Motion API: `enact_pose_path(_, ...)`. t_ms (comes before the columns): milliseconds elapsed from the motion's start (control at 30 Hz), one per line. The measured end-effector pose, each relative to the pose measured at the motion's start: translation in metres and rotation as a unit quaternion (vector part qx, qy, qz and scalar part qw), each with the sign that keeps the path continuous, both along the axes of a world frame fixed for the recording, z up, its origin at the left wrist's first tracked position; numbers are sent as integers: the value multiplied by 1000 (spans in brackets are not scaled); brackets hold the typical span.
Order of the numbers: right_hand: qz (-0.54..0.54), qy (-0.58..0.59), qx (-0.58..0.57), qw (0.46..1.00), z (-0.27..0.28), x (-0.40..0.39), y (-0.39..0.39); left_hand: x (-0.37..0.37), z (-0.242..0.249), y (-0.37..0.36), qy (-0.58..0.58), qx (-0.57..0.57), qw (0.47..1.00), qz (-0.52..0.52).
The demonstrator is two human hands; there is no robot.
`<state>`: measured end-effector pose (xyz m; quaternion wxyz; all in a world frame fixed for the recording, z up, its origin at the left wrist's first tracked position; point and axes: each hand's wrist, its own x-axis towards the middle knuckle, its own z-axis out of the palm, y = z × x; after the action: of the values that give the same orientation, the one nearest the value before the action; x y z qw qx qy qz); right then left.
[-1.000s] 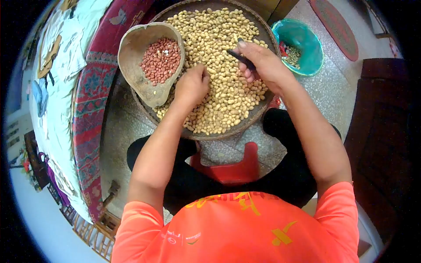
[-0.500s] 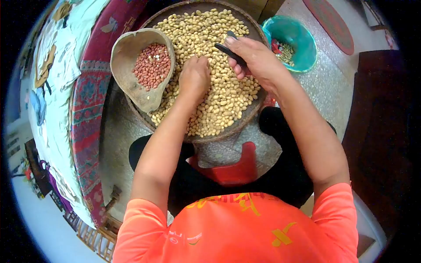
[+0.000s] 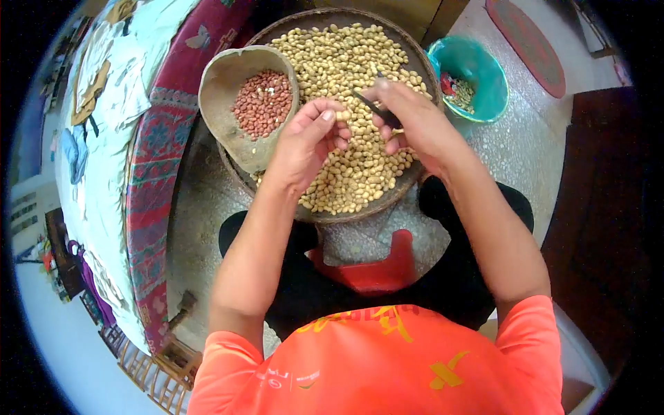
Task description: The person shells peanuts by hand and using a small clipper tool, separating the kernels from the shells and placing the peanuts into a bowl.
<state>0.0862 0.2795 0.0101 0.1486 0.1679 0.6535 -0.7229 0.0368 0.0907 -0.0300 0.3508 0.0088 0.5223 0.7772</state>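
Note:
My left hand (image 3: 310, 142) is above the peanuts, its thumb and fingers closed on an unshelled peanut (image 3: 342, 116). Close by on the right, my right hand (image 3: 415, 124) holds a black tool (image 3: 377, 109), perhaps pliers, pointing toward that peanut. Below both hands, unshelled peanuts (image 3: 353, 55) cover a round woven tray (image 3: 249, 185). A scoop-shaped gourd bowl (image 3: 216, 97) with shelled red peanuts (image 3: 263, 104) rests on the tray's left side.
A green bin (image 3: 484, 72) with shells stands right of the tray. Between my legs is a red stool (image 3: 377, 273). A bed with a patterned red cover (image 3: 162, 149) stands at the left. An oval red mat (image 3: 527, 45) lies at the upper right.
My left hand has risen from the pile with a peanut and turned toward the tool. My right hand has lowered slightly. The whole view has shifted a little.

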Motion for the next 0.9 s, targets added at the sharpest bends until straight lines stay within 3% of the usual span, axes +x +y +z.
enact_pose_path(67, -51, -12, -58, 997, 9, 9, -5, 10, 9, -6, -15, 37, 999, 14)
enact_pose_path(233, -63, 2, -101, 993, 16, 29, -16, 24, 16, -14, -59, 121, 990, 38)
enact_pose_path(467, -16, 52, -106, 993, 9, 30, -38, 26, 2, -16, -8, 102, 994, 26)
enact_pose_path(667, 1, 70, -75, 995, -7, 17, -53, 14, -5, -21, -48, 143, 987, 52)
enact_pose_path(767, 3, 44, -81, 996, -8, 13, -55, 14, -15, -22, -78, 182, 979, 50)
enact_pose_path(900, -4, -12, -151, 988, -2, 11, -45, 7, -3, -25, -83, 146, 985, 36)
